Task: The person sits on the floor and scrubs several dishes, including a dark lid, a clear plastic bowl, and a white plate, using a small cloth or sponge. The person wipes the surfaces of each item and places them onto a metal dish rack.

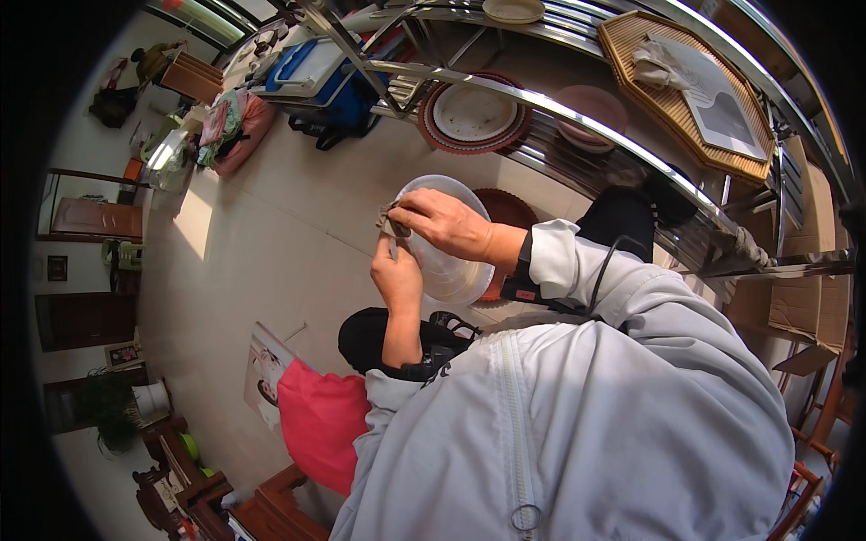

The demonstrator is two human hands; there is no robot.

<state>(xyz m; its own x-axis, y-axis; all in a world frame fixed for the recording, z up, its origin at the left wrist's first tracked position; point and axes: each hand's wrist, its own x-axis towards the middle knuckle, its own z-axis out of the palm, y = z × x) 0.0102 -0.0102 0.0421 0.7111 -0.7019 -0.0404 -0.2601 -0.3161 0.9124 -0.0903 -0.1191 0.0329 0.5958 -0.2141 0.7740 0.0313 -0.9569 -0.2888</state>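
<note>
A translucent round plastic saucer (460,274) is tilted in front of me, above the floor. My left hand (398,277) grips its left edge, and the fingers behind the rim are hidden. A crumpled grey-brown cloth (394,224) is pinched in my right hand (436,220), against the saucer's upper left rim. The fingertips of both hands almost meet at this cloth. Behind the saucer, a reddish-brown scalloped saucer (504,209) rests low down, partly covered by the clear one and my right forearm.
A shiny metal rack (541,105) crosses the upper right, bearing stacked round saucers (473,111), pink saucers (590,115) and an octagonal woven tray (727,142). Beyond it stands a blue cooler box (314,74). A red cloth-covered object (325,422) is at my left, and cardboard boxes (802,304) at right.
</note>
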